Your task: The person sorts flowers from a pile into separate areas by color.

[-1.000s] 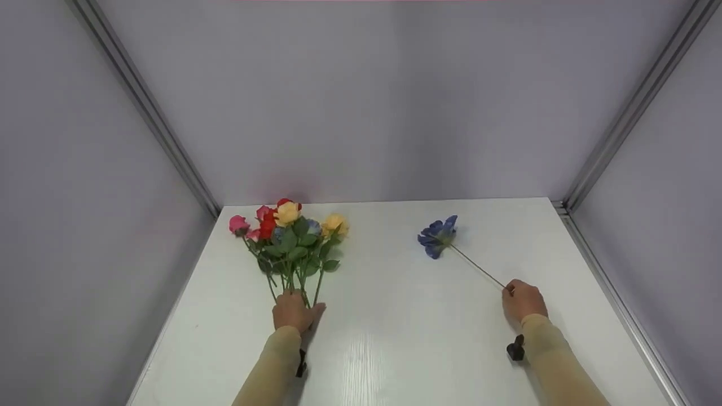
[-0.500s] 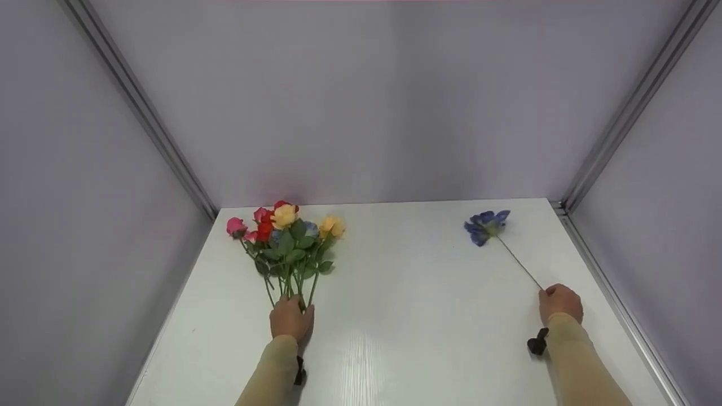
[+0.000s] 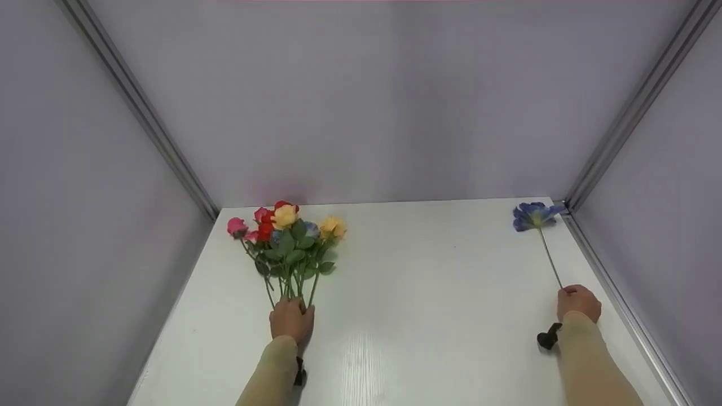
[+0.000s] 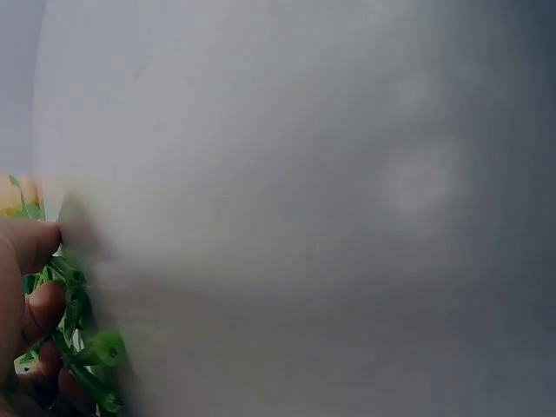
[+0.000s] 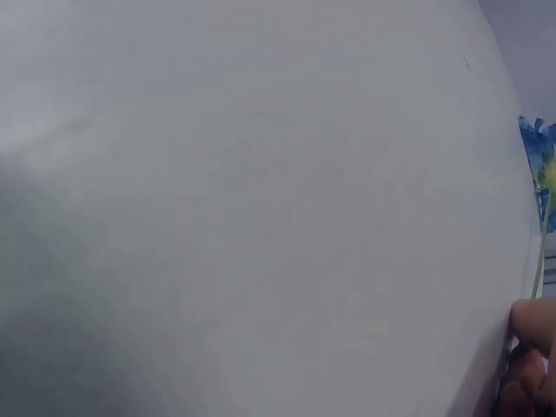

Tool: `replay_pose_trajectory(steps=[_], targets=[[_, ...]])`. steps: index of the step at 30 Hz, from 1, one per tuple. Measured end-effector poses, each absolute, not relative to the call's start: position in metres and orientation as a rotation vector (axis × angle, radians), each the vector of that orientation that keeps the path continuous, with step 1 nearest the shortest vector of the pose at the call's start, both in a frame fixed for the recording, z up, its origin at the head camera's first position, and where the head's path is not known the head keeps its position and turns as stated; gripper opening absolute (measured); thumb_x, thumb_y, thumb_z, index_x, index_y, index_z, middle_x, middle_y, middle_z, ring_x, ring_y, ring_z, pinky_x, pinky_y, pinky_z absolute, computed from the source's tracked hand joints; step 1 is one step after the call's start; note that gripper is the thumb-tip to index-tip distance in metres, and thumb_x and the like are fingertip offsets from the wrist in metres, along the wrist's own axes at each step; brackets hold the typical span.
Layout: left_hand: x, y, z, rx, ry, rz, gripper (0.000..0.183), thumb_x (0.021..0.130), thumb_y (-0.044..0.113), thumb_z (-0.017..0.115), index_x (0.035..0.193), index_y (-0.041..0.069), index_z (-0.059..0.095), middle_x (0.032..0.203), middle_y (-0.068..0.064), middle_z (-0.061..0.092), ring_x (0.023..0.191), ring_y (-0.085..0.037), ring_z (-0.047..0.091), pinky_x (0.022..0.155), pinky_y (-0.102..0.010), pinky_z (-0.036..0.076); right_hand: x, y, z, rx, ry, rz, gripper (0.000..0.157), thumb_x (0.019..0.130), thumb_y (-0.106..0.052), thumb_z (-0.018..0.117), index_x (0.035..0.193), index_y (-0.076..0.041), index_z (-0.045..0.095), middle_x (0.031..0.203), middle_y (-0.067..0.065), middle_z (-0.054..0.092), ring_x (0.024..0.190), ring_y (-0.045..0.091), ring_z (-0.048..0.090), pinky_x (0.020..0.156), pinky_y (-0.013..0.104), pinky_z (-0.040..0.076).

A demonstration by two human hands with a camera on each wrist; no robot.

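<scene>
My left hand (image 3: 291, 319) grips the lower stems of a bunch of flowers (image 3: 292, 248) at the left of the table. Red, pink, yellow and blue blooms top the bunch, with green leaves below them. In the left wrist view, fingers (image 4: 43, 308) curl round the green stems (image 4: 82, 369), whose cut ends show. At the far right, my right hand (image 3: 579, 303) pinches the thin stem of a single blue flower (image 3: 536, 216), its bloom pointing away toward the back right corner. The right wrist view catches only part of that blue bloom (image 5: 540, 165) and some fingertips (image 5: 532, 320).
The white table (image 3: 417, 316) lies between the two hands. Grey panels (image 3: 361, 101) stand behind it and at both sides. A metal rail (image 3: 626, 310) runs along the right edge, close to my right hand.
My right hand has moved right with the blue flower, whose bloom has swung to the back right corner. The left hand and its bunch have shifted slightly toward me.
</scene>
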State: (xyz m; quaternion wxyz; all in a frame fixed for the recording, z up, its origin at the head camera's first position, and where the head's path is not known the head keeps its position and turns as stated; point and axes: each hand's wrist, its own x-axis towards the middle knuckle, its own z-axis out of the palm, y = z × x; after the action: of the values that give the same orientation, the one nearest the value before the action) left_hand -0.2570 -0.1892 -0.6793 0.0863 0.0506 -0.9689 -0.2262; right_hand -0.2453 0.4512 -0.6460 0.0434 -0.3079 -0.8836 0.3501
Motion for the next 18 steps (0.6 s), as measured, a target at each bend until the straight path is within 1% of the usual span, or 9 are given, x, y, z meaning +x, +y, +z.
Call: replay_pose_trajectory(steps=[4,9,15,18], targets=[[-0.259,-0.188,-0.683,0.154,-2.877,-0.681,0.028,0.084,0.033,0.07,0.068,0.014,0.057,0.076,-0.004,0.051,0.074,-0.025,0.05,0.071,-0.047,0.041,-0.242,0.455,-0.646,-0.979,-2.647,1.134,0.034,0.098,-0.023,0.047,0.115,0.004,0.059,0.113,0.026,0.059,0.104,0.042,0.051,0.086,0.05,0.041],[-0.261,-0.189,-0.684,0.159,-2.891,-0.685,0.028,0.085,0.034,0.069,0.07,0.013,0.058,0.078,-0.004,0.051,0.076,-0.025,0.05,0.071,-0.048,0.04,-0.241,0.457,-0.642,-1.045,-2.6,1.174,0.033,0.096,-0.023,0.049,0.112,0.004,0.06,0.109,0.026,0.06,0.101,0.04,0.052,0.082,0.048,0.041],[-0.26,-0.188,-0.682,0.165,-2.9,-0.687,0.028,0.085,0.034,0.069,0.071,0.013,0.058,0.079,-0.005,0.051,0.076,-0.025,0.05,0.071,-0.048,0.04,-0.242,0.464,-0.642,-1.137,-2.497,1.231,0.033,0.094,-0.021,0.049,0.113,0.004,0.06,0.109,0.024,0.059,0.103,0.038,0.05,0.082,0.044,0.038],[-0.259,-0.188,-0.681,0.167,-2.898,-0.688,0.028,0.085,0.033,0.069,0.07,0.013,0.057,0.078,-0.005,0.051,0.075,-0.025,0.049,0.07,-0.048,0.04,-0.242,0.468,-0.643,-1.174,-2.464,1.251,0.032,0.094,-0.021,0.049,0.114,0.003,0.059,0.105,0.022,0.059,0.101,0.036,0.05,0.079,0.04,0.038]])
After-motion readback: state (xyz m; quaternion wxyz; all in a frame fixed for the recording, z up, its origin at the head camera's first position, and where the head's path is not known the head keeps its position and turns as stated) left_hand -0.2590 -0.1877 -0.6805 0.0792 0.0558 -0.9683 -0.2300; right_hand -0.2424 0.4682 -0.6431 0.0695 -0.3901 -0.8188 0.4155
